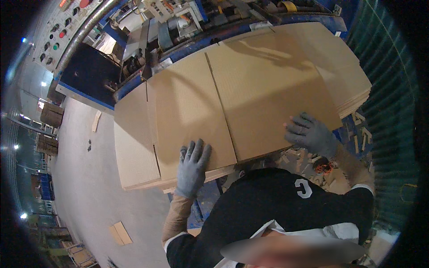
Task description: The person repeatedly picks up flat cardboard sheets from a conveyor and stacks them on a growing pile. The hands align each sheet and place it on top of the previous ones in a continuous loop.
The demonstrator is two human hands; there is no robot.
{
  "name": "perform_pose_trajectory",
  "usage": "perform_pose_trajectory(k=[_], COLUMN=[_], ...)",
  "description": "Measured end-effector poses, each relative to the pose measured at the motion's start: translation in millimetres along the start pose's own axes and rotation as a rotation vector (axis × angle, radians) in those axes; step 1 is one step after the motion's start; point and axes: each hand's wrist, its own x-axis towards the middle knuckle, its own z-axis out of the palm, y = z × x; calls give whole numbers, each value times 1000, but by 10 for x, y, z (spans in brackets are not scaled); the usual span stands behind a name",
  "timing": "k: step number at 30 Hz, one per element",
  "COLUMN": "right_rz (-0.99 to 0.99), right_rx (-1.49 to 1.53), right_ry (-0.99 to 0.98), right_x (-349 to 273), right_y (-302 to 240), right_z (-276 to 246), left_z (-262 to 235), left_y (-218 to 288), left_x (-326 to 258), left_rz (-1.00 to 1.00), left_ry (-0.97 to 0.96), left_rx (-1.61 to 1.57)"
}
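A large flat cardboard box blank (268,102), slotted and creased, lies on top of a stack of similar blanks (353,100) in front of me. My left hand (192,167), in a grey glove, rests on the near edge of the blank with its fingers spread. Farther right, my right hand (313,134) lies over the near right edge, fingers apart and pointing left. Two of its fingertips show bare through the glove. The underside of the right hand is hidden.
A blue machine (210,33) with rollers runs along the far side of the stack. At the upper left is a button control panel (58,35). Cardboard scraps (304,165) lie below the near edge. A green corrugated wall (393,116) stands at right. One cardboard piece (120,233) lies on the floor.
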Motion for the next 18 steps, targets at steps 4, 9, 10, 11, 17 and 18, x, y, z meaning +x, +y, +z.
perform_pose_trajectory(k=[4,9,10,11,17,18], right_rz=[-10,128,162,151,447,566], right_rx=[-1,92,102,124,-129,-153], right_ry=[26,19,-28,-2,195,142], right_x=[261,704,882,1054,1895,1890], right_y=[394,1073,1231,1388,1879,1881], right_z=[170,232,246,260,597,624], left_z=[101,208,259,315,481,419], left_y=[-214,-761,-899,-1045,-1611,-1638], left_x=[129,615,787,980,2143,2145], left_rz=[-31,-22,-35,-22,-325,-423], left_ry=[37,160,175,220,354,339], left_rx=[21,3,-10,-18,525,314])
